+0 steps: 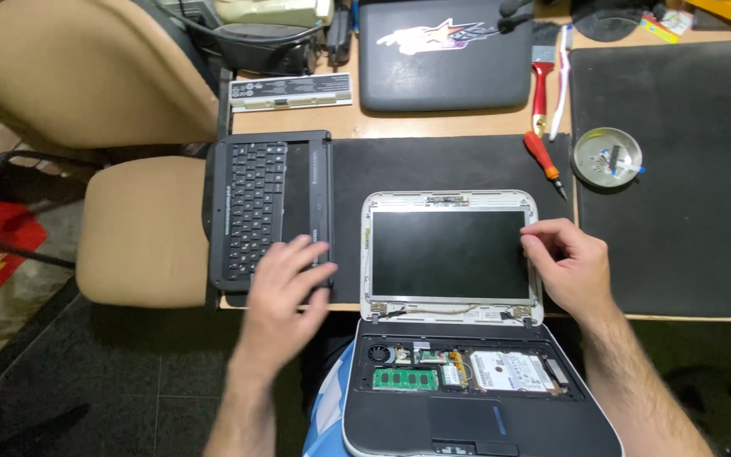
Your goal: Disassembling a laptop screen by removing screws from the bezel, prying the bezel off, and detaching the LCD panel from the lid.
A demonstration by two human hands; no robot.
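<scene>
Wooden desk (433, 125) with black mats is lying under both hands. Left hand (285, 283) is resting open, fingers spread, on the lower edge of a detached black keyboard panel (268, 207). Right hand (568, 262) is pinching the right edge of the bare laptop screen (448, 254), fingers curled. Between the forearms, the opened laptop base (467, 389) is showing its green memory stick and drive. Beyond the right hand, an orange-handled screwdriver (543, 161) is lying near a round metal dish (607, 156)

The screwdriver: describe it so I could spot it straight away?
Look past the open laptop's screen, to the right. The screwdriver lies on the black mat, left of the round metal dish. Its short orange-red handle and dark tip distinguish it from the longer red-handled paintbrush beyond.
</scene>
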